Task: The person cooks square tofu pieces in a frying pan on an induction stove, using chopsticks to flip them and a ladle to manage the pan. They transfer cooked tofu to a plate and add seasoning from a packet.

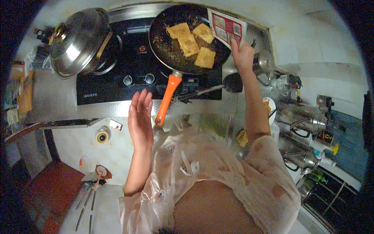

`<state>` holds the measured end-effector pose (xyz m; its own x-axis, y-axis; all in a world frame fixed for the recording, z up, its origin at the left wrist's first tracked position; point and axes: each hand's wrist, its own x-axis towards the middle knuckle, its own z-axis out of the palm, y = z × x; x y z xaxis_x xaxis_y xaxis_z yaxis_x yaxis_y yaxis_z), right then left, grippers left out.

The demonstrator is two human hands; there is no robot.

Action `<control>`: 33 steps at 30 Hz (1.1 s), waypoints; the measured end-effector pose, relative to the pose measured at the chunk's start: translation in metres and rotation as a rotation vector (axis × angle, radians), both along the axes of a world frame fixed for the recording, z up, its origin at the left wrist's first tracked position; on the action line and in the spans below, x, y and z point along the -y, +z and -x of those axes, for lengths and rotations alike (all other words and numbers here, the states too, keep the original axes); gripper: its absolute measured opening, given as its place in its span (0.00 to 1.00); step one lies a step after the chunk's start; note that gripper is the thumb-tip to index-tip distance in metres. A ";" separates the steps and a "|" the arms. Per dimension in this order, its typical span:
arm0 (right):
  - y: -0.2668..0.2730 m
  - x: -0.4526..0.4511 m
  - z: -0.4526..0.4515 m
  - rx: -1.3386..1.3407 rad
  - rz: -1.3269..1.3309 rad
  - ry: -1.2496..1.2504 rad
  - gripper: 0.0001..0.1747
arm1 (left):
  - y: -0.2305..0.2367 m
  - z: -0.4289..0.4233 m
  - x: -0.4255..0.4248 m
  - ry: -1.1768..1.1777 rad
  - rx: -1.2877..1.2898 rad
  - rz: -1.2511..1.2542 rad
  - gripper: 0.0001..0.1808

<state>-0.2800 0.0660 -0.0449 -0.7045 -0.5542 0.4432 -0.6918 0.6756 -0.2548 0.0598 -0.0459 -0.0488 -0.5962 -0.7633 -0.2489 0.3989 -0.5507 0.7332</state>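
Several flat yellow-brown pieces of food (188,45) lie in a dark frying pan (166,52) on the black glass gas stove. Two of them overlap, the other two lie apart. The pan's orange handle (167,99) points towards me. My right hand (244,55) grips a red and white printed sheet or packet (228,27) over the pan's right edge. My left hand (141,117) is raised left of the handle, fingers up and close together, thumb side partly hidden, holding nothing that shows. A black spatula (233,82) rests at the stove's right front, partly behind my right forearm.
A large steel wok lid (80,41) stands tilted over the left burner. Two control knobs (150,79) are at the stove's front. Steel pots (306,120), a white bowl (269,109) and glass jars crowd the right counter. A wooden board (25,92) is at far left.
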 end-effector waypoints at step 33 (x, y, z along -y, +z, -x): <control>-0.006 0.001 -0.004 0.353 0.349 -0.121 0.16 | 0.004 -0.020 0.002 0.003 0.086 -0.013 0.30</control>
<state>-0.2765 0.0653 -0.0514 -0.8947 -0.3209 0.3107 -0.4449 0.5787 -0.6834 0.0801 -0.0474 -0.0446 -0.5703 -0.7612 -0.3089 0.3361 -0.5593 0.7578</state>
